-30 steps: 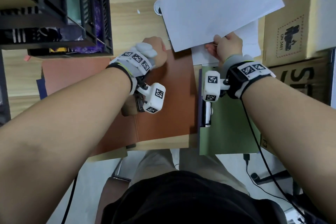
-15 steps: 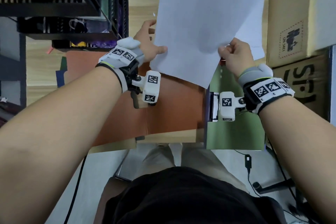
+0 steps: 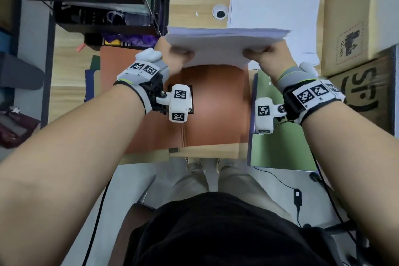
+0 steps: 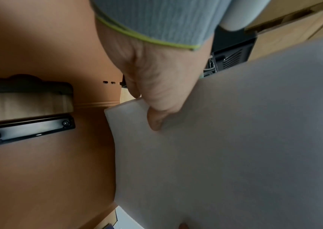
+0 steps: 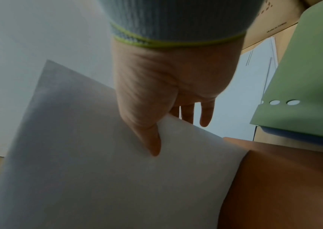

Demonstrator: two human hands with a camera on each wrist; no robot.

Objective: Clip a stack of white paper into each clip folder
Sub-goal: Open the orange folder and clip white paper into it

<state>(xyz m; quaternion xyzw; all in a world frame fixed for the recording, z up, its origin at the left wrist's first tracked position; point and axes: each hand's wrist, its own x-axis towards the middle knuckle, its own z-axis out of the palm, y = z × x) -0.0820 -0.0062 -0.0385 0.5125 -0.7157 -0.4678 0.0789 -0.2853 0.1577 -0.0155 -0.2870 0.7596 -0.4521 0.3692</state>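
Observation:
A stack of white paper (image 3: 218, 48) hangs in the air above the open orange clip folder (image 3: 216, 110), nearly edge-on to the head view. My left hand (image 3: 172, 55) grips its left side, thumb on the near face (image 4: 156, 119). My right hand (image 3: 265, 54) grips the right side, thumb on the sheet (image 5: 152, 144) and fingers behind. The stack (image 4: 235, 139) fills much of the left wrist view, beside the folder's black clip (image 4: 25, 131). A green folder (image 3: 280, 140) lies to the right of the orange one.
More white sheets (image 3: 272, 11) lie on the wooden desk (image 3: 194, 0) at the back. Cardboard boxes (image 3: 356, 24) stand at the right, a black wire rack (image 3: 97, 2) at the left. A round cable hole (image 3: 220, 12) sits behind the stack. My legs show below the desk edge.
My left hand left the folder and took the paper's left side. Both hands swung the sheets from a slanted, spread pose to a level stack held over the orange folder.

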